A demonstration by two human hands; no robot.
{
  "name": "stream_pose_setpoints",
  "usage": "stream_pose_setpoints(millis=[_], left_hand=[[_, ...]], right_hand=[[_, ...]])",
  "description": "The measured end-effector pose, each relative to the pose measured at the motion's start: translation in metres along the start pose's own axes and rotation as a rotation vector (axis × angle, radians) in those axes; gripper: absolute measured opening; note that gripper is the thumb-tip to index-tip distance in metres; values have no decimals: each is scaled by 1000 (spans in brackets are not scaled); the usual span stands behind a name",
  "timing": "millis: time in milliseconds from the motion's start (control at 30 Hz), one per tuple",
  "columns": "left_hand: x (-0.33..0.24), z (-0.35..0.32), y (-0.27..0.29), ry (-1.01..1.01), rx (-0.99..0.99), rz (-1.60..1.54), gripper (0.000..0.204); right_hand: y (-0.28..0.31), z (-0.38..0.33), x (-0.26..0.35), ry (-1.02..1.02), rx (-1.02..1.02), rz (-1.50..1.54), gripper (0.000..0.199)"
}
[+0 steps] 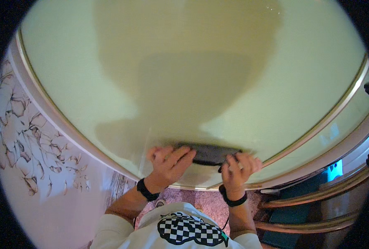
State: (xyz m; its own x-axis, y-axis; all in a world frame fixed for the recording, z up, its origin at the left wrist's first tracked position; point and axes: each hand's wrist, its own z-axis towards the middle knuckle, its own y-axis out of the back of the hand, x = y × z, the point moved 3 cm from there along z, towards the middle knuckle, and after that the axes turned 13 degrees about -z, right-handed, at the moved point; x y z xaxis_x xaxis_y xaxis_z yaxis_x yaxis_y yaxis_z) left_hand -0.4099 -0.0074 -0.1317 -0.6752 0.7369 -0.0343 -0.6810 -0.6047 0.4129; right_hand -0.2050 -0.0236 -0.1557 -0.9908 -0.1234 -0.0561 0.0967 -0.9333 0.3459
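Note:
A dark, oblong object [209, 154] with rounded ends lies level at the near edge of a large pale green tabletop [300, 95]. I cannot make out its exact kind. My left hand [171, 164] has its fingers curled over the left end. Around the right end, the fingers of my right hand [237, 168] are bent, with a small dark piece showing by the thumb. Both wrists wear black bands. The palms and the object's underside are hidden.
The tabletop has a light raised rim [51, 106] and carries a broad shadow. To the left is a pale surface with a brown floral pattern [35, 141]. Curved wooden bars [317, 197] stand at the lower right, above a pinkish rug [182, 198].

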Motion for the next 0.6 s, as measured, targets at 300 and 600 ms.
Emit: stream_pose_setpoints(millis=[300, 600], left_hand=[[-19, 34, -9, -146, -22, 66, 23], [-33, 10, -39, -131, 40, -29, 25]], right_hand=[[18, 35, -26, -7, -53, -48, 31], [10, -9, -46, -97, -53, 0, 26]])
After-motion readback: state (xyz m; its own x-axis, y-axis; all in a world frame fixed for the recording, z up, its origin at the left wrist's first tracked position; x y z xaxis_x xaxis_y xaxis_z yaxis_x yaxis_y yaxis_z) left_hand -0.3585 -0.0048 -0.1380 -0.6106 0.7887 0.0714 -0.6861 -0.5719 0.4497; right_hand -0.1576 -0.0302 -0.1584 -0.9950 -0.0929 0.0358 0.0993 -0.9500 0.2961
